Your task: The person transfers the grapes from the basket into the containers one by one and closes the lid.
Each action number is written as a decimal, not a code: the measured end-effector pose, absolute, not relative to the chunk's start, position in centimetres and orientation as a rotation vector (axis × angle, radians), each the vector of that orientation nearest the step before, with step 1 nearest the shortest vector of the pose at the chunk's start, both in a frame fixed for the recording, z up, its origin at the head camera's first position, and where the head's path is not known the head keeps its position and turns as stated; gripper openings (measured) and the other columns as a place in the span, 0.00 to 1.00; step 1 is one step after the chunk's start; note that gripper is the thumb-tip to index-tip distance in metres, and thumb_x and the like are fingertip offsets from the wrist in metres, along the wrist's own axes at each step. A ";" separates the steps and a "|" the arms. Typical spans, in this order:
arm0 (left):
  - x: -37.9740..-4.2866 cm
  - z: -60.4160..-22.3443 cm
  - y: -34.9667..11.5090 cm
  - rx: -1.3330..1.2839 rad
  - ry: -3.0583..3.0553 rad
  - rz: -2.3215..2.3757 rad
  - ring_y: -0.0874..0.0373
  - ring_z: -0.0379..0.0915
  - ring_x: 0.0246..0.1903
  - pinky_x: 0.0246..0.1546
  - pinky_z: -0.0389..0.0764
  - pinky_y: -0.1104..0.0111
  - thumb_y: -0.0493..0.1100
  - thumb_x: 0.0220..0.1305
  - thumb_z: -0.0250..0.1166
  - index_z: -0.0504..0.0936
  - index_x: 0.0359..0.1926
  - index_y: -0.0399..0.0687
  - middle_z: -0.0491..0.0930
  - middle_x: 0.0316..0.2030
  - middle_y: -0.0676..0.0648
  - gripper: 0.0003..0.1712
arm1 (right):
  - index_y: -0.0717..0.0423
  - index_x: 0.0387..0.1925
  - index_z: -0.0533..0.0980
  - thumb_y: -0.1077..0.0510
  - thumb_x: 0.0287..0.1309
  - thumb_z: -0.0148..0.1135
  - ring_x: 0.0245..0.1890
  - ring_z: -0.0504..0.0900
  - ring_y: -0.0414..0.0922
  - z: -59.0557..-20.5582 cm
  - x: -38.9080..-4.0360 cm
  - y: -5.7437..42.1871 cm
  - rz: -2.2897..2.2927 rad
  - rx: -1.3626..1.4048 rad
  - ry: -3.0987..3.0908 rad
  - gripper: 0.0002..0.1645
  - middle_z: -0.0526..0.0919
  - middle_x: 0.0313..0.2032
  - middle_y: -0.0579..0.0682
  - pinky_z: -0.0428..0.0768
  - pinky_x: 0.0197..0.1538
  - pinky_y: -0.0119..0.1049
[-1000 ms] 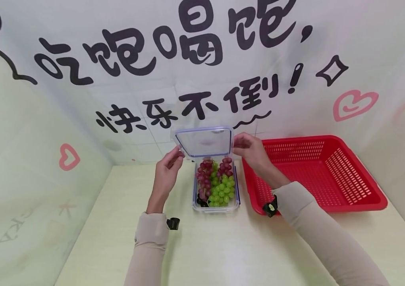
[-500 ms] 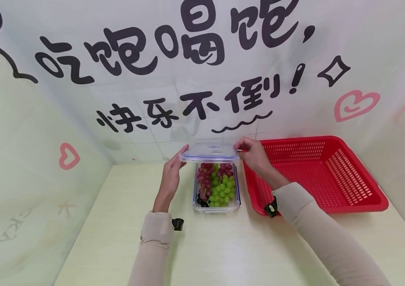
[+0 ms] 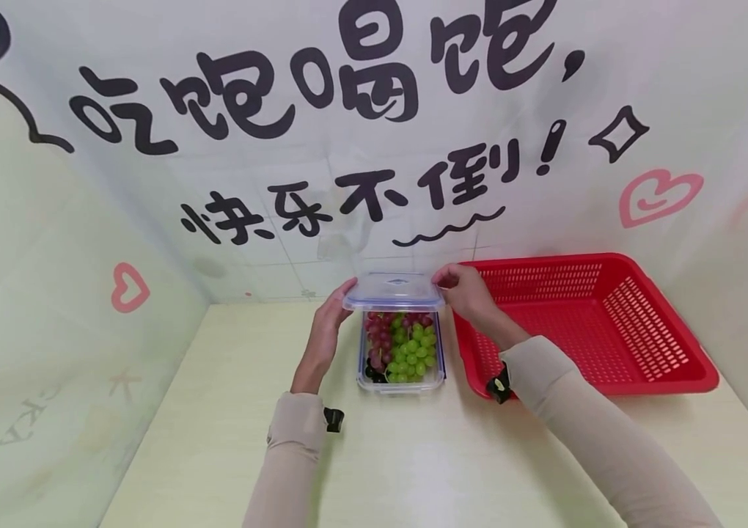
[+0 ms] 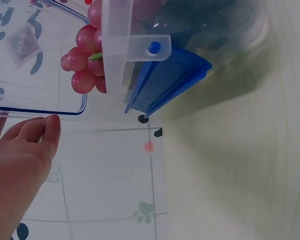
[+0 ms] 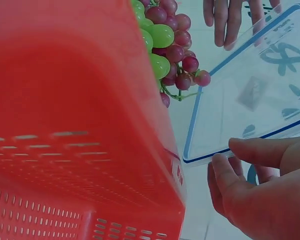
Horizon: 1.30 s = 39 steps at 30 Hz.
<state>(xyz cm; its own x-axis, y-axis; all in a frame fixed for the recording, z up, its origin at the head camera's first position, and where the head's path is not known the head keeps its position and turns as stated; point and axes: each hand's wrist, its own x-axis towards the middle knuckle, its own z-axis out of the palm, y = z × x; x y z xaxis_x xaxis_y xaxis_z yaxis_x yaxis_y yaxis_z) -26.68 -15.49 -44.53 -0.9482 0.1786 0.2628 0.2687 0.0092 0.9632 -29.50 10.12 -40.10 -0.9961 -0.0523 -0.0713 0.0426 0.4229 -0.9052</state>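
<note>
A clear lid (image 3: 395,287) with a blue seal is tilted above the back of a clear food container (image 3: 402,388). Inside the container lie red grapes (image 3: 378,339), green grapes (image 3: 413,355) and dark grapes (image 3: 375,375). My right hand (image 3: 469,295) pinches the lid's right edge; the right wrist view shows thumb and fingers at its corner. On the opposite side, my left hand (image 3: 328,326) touches the lid's edge, and the right wrist view shows its fingers (image 5: 233,22) extended. A blue side clip (image 4: 170,80) hangs open in the left wrist view.
A red perforated basket (image 3: 691,378) stands just right of the container, under my right forearm. Behind them rises a printed wall sheet (image 3: 268,264) with black characters. Pale wood tabletop (image 3: 387,462) extends in front and to the left.
The lid has swung from nearly upright down toward the container and slightly forward, now overlapping the rear grapes. My left hand has moved right along with it; my right hand has lowered slightly.
</note>
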 end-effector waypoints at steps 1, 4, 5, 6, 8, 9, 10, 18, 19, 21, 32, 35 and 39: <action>-26.7 -44.6 -15.5 -0.490 -2.180 -2.132 0.42 0.55 0.72 0.71 0.58 0.48 0.48 0.80 0.37 0.61 0.72 0.33 0.61 0.72 0.33 0.30 | 0.63 0.48 0.79 0.73 0.63 0.58 0.57 0.77 0.57 -40.1 -29.5 10.1 -1.629 -0.006 2.569 0.13 0.79 0.54 0.61 0.78 0.60 0.47; -26.7 -45.0 -15.5 -0.499 -2.189 -2.185 0.43 0.53 0.73 0.72 0.55 0.49 0.49 0.80 0.36 0.60 0.73 0.34 0.59 0.72 0.34 0.31 | 0.62 0.50 0.78 0.73 0.63 0.57 0.58 0.75 0.57 -40.4 -29.4 10.1 -1.605 -0.011 2.540 0.15 0.77 0.56 0.61 0.77 0.61 0.48; -26.7 -45.1 -15.6 -0.495 -2.200 -2.191 0.43 0.53 0.73 0.73 0.54 0.49 0.49 0.80 0.36 0.59 0.73 0.34 0.58 0.73 0.34 0.31 | 0.62 0.51 0.78 0.74 0.63 0.56 0.59 0.75 0.58 -40.5 -29.4 10.1 -1.600 -0.021 2.523 0.16 0.76 0.57 0.61 0.77 0.61 0.48; -26.6 -45.2 -15.6 -0.494 -2.218 -2.191 0.43 0.52 0.73 0.73 0.54 0.49 0.49 0.80 0.36 0.59 0.74 0.35 0.57 0.73 0.34 0.31 | 0.62 0.52 0.78 0.74 0.63 0.55 0.59 0.74 0.58 -40.5 -29.4 10.0 -1.589 -0.035 2.507 0.17 0.76 0.58 0.61 0.77 0.61 0.48; -26.4 -45.4 -15.7 -0.482 -2.255 -2.183 0.43 0.51 0.74 0.74 0.53 0.50 0.49 0.80 0.35 0.58 0.74 0.36 0.57 0.73 0.35 0.31 | 0.61 0.54 0.78 0.76 0.62 0.53 0.60 0.74 0.58 -40.7 -29.3 10.0 -1.562 -0.057 2.474 0.21 0.74 0.60 0.60 0.77 0.61 0.47; -26.4 -45.6 -15.7 -0.478 -2.270 -2.179 0.43 0.51 0.74 0.74 0.52 0.50 0.49 0.80 0.35 0.58 0.74 0.36 0.57 0.73 0.35 0.31 | 0.61 0.55 0.78 0.77 0.62 0.52 0.60 0.73 0.58 -40.7 -29.2 10.0 -1.546 -0.067 2.466 0.22 0.74 0.61 0.60 0.78 0.60 0.46; -26.3 -45.8 -15.8 -0.479 -2.281 -2.177 0.43 0.51 0.74 0.74 0.52 0.50 0.49 0.80 0.35 0.58 0.74 0.36 0.57 0.73 0.35 0.31 | 0.60 0.55 0.78 0.77 0.62 0.51 0.60 0.73 0.57 -40.7 -29.2 10.0 -1.529 -0.076 2.461 0.24 0.73 0.61 0.60 0.79 0.58 0.43; -25.9 -47.0 -16.0 -0.515 -2.383 -2.088 0.43 0.41 0.77 0.74 0.50 0.47 0.49 0.80 0.33 0.57 0.74 0.36 0.49 0.76 0.36 0.32 | 0.56 0.65 0.74 0.72 0.65 0.50 0.65 0.66 0.56 -40.3 -28.4 10.2 -1.439 -0.076 2.404 0.28 0.66 0.69 0.59 0.73 0.65 0.49; -25.8 -47.1 -15.9 -0.511 -2.383 -2.079 0.42 0.42 0.76 0.73 0.51 0.47 0.50 0.80 0.33 0.58 0.74 0.35 0.48 0.76 0.36 0.32 | 0.56 0.67 0.72 0.71 0.65 0.49 0.67 0.64 0.56 -40.3 -28.3 10.3 -1.430 -0.082 2.391 0.29 0.64 0.70 0.59 0.71 0.66 0.51; -25.6 -47.2 -15.8 -0.499 -2.384 -2.057 0.39 0.47 0.75 0.73 0.53 0.46 0.51 0.80 0.31 0.59 0.72 0.32 0.51 0.75 0.34 0.33 | 0.55 0.69 0.70 0.69 0.65 0.48 0.68 0.62 0.57 -40.4 -28.0 10.3 -1.429 -0.078 2.359 0.31 0.63 0.71 0.58 0.67 0.69 0.54; -26.1 -46.3 -13.9 -0.091 -2.482 -1.749 0.48 0.71 0.62 0.63 0.69 0.53 0.53 0.76 0.52 0.78 0.50 0.40 0.78 0.58 0.40 0.20 | 0.60 0.69 0.67 0.53 0.68 0.58 0.59 0.72 0.54 -40.6 -27.2 8.7 -1.366 0.007 2.411 0.32 0.74 0.59 0.58 0.75 0.62 0.51; -26.3 -46.3 -13.8 -0.031 -2.495 -1.678 0.47 0.72 0.62 0.61 0.74 0.53 0.50 0.73 0.59 0.79 0.44 0.39 0.79 0.58 0.41 0.16 | 0.59 0.72 0.62 0.55 0.68 0.59 0.62 0.72 0.56 -40.9 -26.9 8.0 -1.342 -0.004 2.451 0.35 0.72 0.62 0.60 0.75 0.63 0.51; -26.5 -46.5 -13.8 0.043 -2.512 -1.594 0.45 0.76 0.57 0.55 0.78 0.52 0.48 0.69 0.63 0.79 0.43 0.38 0.83 0.53 0.41 0.15 | 0.58 0.74 0.59 0.60 0.67 0.59 0.64 0.72 0.57 -41.4 -26.5 7.3 -1.298 -0.006 2.504 0.37 0.70 0.66 0.60 0.74 0.63 0.53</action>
<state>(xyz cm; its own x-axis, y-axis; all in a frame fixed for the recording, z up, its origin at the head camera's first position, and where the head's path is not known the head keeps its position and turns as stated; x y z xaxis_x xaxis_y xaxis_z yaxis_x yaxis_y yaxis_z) -26.49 -13.75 -46.48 -0.9858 -0.1129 0.1245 0.0646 0.4295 0.9007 -26.47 7.31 -41.44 -0.9488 -0.1490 -0.2784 0.1415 0.5875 -0.7967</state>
